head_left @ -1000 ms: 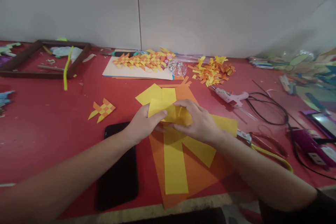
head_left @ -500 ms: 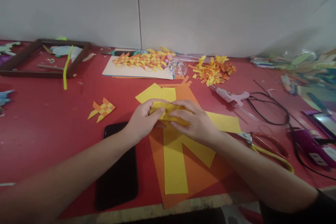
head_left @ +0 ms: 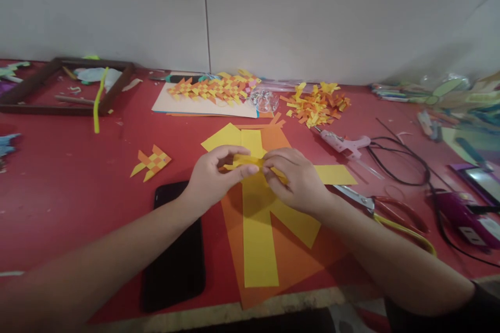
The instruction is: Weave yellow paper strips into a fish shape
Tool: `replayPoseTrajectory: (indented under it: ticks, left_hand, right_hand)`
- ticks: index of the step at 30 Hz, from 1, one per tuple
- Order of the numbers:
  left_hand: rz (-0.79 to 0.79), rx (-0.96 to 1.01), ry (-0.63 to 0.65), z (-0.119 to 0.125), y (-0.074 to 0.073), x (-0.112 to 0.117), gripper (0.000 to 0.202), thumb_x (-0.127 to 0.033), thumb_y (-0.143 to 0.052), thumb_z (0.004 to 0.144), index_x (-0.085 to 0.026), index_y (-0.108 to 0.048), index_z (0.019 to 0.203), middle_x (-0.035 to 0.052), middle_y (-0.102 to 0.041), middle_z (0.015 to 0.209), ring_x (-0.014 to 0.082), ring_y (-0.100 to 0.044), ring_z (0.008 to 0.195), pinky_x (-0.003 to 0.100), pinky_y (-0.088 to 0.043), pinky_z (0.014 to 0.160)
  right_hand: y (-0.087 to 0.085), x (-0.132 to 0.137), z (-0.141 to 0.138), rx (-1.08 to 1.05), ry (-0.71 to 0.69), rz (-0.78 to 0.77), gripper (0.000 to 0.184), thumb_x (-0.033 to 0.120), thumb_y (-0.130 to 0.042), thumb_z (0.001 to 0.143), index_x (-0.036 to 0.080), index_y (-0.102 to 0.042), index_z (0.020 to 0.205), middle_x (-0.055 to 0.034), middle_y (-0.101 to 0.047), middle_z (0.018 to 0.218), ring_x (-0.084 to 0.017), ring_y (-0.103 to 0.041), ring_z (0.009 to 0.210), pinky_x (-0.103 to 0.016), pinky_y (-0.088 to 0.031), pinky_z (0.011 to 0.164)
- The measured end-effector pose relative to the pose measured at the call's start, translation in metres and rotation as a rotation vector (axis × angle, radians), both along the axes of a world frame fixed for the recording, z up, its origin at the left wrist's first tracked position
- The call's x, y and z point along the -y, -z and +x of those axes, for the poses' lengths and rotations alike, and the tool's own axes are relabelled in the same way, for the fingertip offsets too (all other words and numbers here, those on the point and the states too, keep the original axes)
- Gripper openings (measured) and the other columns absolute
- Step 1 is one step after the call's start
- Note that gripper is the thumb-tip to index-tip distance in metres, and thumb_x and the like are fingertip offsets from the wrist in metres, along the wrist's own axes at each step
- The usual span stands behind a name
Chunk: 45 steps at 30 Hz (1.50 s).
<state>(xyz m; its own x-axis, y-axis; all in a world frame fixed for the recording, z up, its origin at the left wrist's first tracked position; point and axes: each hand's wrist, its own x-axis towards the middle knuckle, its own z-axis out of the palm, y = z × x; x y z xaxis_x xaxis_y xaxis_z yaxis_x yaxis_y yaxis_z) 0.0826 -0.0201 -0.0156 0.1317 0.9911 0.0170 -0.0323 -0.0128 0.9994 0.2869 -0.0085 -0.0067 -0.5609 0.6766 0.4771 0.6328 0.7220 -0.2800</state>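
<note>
Between both hands is a narrow yellow paper piece (head_left: pixel 249 160), seen nearly edge-on above the table. My left hand (head_left: pixel 216 173) pinches its left part between thumb and fingers. My right hand (head_left: pixel 294 177) grips the other end, with fingertips pressed together and partly covering it. Below the hands lie wide yellow paper strips (head_left: pixel 260 250), crossing one another on an orange paper sheet (head_left: pixel 234 276). To the left sits a woven orange and yellow paper fish (head_left: pixel 154 163). A black phone (head_left: pixel 174 265) rests under my left forearm.
Scissors (head_left: pixel 390 210) with red and yellow handles lie beside my right forearm. Behind them is a pink glue gun (head_left: pixel 346 143) with its black cord. Paper scraps (head_left: pixel 320 104), several woven fish (head_left: pixel 213 88) and a brown frame (head_left: pixel 42 110) line the back.
The yellow paper piece has tilted from showing its broad face to nearly edge-on. My right hand's fingers have drawn together, and more of the scissors' blades now show.
</note>
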Motion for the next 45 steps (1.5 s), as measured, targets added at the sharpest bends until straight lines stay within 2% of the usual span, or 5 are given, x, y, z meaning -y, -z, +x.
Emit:
replayPoseTrajectory:
  ticks: [12,15,19,26,45]
  left_hand:
    - [-0.005,-0.123,-0.046,0.001,-0.001,0.000,0.031,-0.038,-0.077,0.075,-0.018,-0.075,0.098,0.0073,-0.075,0.100,0.0174,-0.068,0.080,0.025,-0.055,0.069]
    - [-0.047,-0.046,-0.088,0.000,-0.002,-0.002,0.031,-0.034,-0.080,0.072,-0.016,-0.072,0.096,0.0055,-0.073,0.095,0.0124,-0.065,0.066,0.023,-0.053,0.062]
    - [-0.091,0.157,-0.119,0.000,-0.002,-0.004,0.031,-0.032,-0.082,0.071,-0.018,-0.070,0.096,0.0008,-0.069,0.088,0.0104,-0.064,0.071,0.022,-0.055,0.066]
    - [-0.092,0.283,0.030,0.002,-0.002,-0.003,0.030,-0.026,-0.085,0.068,-0.017,-0.070,0.092,0.0001,-0.071,0.082,0.0106,-0.066,0.071,0.022,-0.054,0.069]
    - [-0.209,0.248,0.033,0.005,-0.006,0.000,0.033,-0.033,-0.087,0.063,-0.014,-0.069,0.083,0.0032,-0.075,0.076,0.0156,-0.072,0.068,0.026,-0.058,0.068]
  right_hand:
    - [-0.007,0.005,0.000,0.001,0.101,0.264,0.010,0.018,-0.059,0.085,0.025,-0.064,0.090,-0.0105,-0.068,0.110,-0.029,-0.060,0.104,-0.047,-0.046,0.088]
    - [-0.010,0.012,-0.002,-0.169,0.051,0.333,0.015,0.014,-0.062,0.082,0.027,-0.065,0.087,-0.0072,-0.069,0.095,-0.024,-0.063,0.086,-0.041,-0.050,0.078]
    - [-0.009,0.017,-0.009,-0.284,-0.109,-0.057,0.011,0.014,-0.059,0.086,0.023,-0.066,0.086,-0.0016,-0.067,0.070,-0.014,-0.059,0.061,-0.029,-0.050,0.059]
    - [0.010,0.009,-0.017,-0.753,0.059,-0.956,0.032,0.048,-0.068,0.082,0.019,-0.071,0.095,-0.0028,-0.069,0.081,-0.008,-0.051,0.048,-0.023,-0.044,0.044]
    - [0.007,0.008,-0.024,-1.120,0.169,-1.010,0.025,0.036,-0.082,0.071,0.016,-0.068,0.064,0.0004,-0.063,0.058,-0.009,-0.055,0.046,-0.020,-0.042,0.038]
